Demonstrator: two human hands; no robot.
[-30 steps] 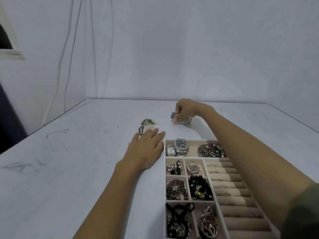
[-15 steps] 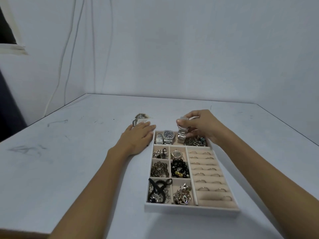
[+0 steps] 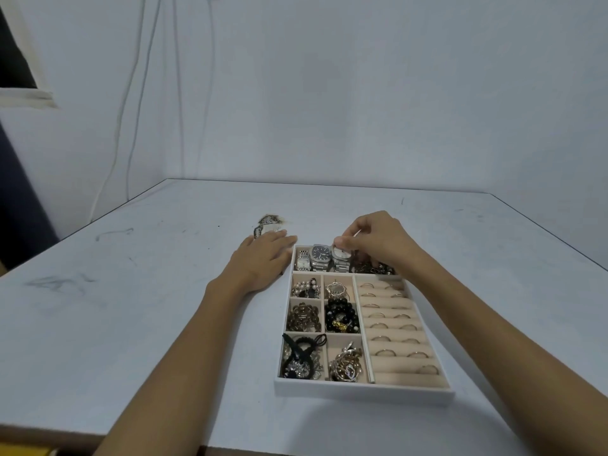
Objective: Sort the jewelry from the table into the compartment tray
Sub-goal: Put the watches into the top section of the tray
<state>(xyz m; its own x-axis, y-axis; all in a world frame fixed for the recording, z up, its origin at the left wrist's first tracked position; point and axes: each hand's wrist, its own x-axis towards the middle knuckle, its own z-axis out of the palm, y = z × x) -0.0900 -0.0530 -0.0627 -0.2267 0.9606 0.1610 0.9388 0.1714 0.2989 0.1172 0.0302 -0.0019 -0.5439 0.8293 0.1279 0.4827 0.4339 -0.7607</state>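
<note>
A white compartment tray (image 3: 362, 391) sits on a pale surface (image 3: 131, 307). The right hand (image 3: 378, 241) pinches a silver watch (image 3: 341, 258) at the tray's far compartment, beside two other watches (image 3: 316, 258). The left hand (image 3: 260, 261) lies flat on the surface, touching the tray's far left corner. Rings (image 3: 391, 324) line the padded rows on the right.

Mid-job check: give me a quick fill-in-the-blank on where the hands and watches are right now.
1. The right hand is setting a silver watch into the tray's ____ compartment row.
2. The left hand lies flat on the white table, ____ of the white compartment tray.
3. Counting that one, ____ watches sit in that row.

Missing words: far (top); left; three
</note>
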